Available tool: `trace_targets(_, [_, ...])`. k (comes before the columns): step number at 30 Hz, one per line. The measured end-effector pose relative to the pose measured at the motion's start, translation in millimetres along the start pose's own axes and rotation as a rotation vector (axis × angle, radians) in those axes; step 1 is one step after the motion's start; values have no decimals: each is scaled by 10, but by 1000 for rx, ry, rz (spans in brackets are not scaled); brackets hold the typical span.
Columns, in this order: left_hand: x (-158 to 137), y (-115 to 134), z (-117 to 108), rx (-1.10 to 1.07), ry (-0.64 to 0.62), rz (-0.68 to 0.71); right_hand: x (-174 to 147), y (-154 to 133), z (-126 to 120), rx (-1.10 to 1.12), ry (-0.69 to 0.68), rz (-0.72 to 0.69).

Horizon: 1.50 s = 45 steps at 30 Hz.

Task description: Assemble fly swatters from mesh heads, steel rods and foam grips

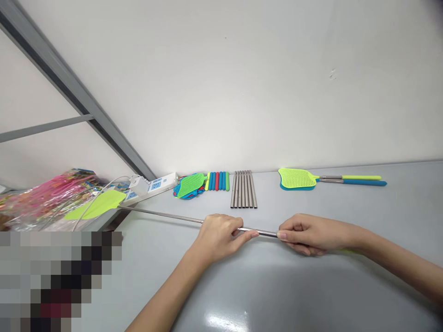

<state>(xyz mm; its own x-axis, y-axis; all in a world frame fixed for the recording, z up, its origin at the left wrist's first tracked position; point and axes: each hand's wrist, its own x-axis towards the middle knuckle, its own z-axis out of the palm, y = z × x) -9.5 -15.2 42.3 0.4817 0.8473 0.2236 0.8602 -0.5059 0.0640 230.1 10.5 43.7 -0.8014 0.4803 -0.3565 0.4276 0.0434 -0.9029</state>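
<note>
A yellow-green fly swatter (100, 205) stretches across the grey table, its telescopic metal rod pulled out long and its head off to the left. My left hand (221, 237) is closed around the middle of the rod. Closer to the handle end, my right hand (308, 233) grips the same swatter; the handle is mostly hidden by the palm, with a sliver of yellow-green under the wrist. Behind my hands lie several metal tubes (244, 190) side by side, a row of coloured handles (217, 181) and a pile of swatter heads (190, 186).
Two collapsed swatters (297, 179), yellow-green over blue, lie at the back right near the wall. A white power strip (162, 183) with a plug and cable sits at the left edge. Plastic-wrapped pink goods (51, 198) stand beyond it, beside a metal frame (114, 129).
</note>
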Motion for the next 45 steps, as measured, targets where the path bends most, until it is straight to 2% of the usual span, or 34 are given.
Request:
trace_targets(7, [0,-81,41,19,-14,-43,10,134,-74,52,-17,15])
trace_targets(17, [-5,-19,134,-35,-24,-59,28,185,-67,58,-6,65])
trace_targets(25, [-10,44,90,-65,-82,-45,41,143,-22,54,20,63])
trace_targets(33, [-15,114,77,-95,-134,-33,56,85,57,150,28,107])
trace_targets(45, [-21,137,59,-113,-160,-49,72,54,76,101,69,111])
